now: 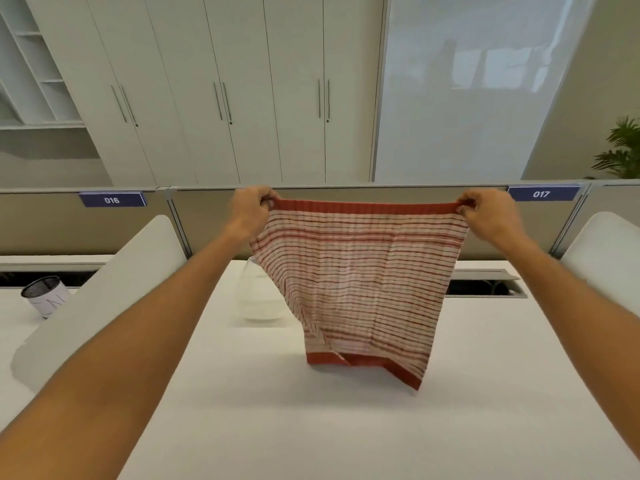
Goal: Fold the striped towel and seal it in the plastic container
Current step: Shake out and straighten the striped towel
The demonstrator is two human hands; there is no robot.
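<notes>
While you hold the striped towel (pixel 353 282) stretched in mid-air above the counter (pixel 277 410), its lower hem hangs twisted and partly doubled under, so a fold laid down from here is likely to trap that skew. A slipping corner would drop the cloth in a heap. Your left hand (pixel 249 211) and right hand (pixel 485 213) each pinch a top corner, fingers (pixel 467 204) curled tight. The plastic container (pixel 258 292) stands behind, partly hidden by the towel.
</notes>
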